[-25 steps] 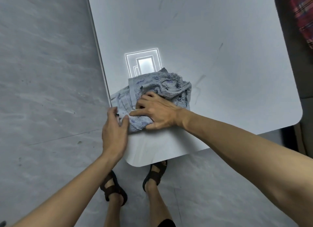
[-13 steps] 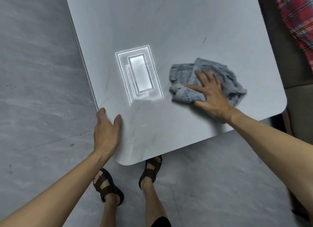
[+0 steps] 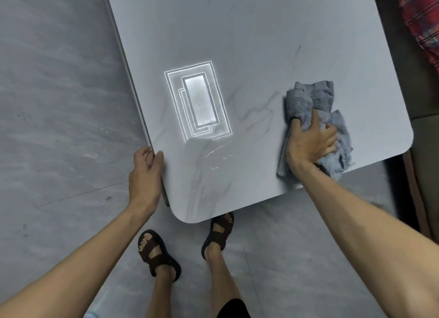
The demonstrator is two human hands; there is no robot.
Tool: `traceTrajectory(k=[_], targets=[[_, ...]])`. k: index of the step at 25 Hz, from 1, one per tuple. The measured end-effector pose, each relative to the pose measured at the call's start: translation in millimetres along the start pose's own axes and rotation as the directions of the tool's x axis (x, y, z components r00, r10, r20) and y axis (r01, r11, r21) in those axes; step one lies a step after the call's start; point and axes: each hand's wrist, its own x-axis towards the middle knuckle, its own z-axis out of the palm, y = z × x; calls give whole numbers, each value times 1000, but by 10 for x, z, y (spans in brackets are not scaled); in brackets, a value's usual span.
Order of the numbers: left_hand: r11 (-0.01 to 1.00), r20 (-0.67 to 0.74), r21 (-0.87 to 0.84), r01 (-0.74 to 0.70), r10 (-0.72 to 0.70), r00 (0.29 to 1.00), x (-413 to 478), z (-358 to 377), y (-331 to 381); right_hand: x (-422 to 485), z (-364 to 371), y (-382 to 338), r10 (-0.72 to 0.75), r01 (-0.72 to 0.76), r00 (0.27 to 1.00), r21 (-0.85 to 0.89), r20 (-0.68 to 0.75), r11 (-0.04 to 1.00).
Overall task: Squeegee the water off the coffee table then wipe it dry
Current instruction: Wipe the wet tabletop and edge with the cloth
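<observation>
The coffee table has a glossy pale marble top with rounded corners. A crumpled grey-blue towel lies near the table's near right corner. My right hand presses down on the towel with its fingers curled into the cloth. My left hand grips the table's left edge close to the near left corner. A thin film of water with small droplets glistens on the top between my two hands. No squeegee is in view.
A ceiling light's reflection shines on the tabletop. Grey tiled floor surrounds the table. My sandalled feet stand at the near corner. A sofa with a red plaid cloth sits close on the right.
My right hand has swept the towel from the left edge across to the near right corner. My left hand has stayed on the left edge.
</observation>
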Motion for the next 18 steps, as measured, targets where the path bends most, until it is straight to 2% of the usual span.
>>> traceTrajectory(k=[3,5,8,11,14,18], targets=[[996,-15,-80,36,-37,999,26,-122,-59,-457,126,-263,-175,174,982,16,69,985],[993,29,-104,57,-55,998,29,-189,-97,-807,204,-403,-380,375,911,64,161,925],[997,116,-60,55,-47,992,49,-284,-135,-1192,279,-552,-650,640,707,139,277,755],[997,151,-57,52,-43,988,58,-386,-190,-1359,269,-567,-786,803,480,167,389,572],[999,161,-38,26,-19,987,7,-394,-213,-1577,225,-480,-849,923,214,185,483,338],[993,162,98,-68,52,985,-99,-299,-264,-1766,145,-288,-867,975,-45,212,497,71]])
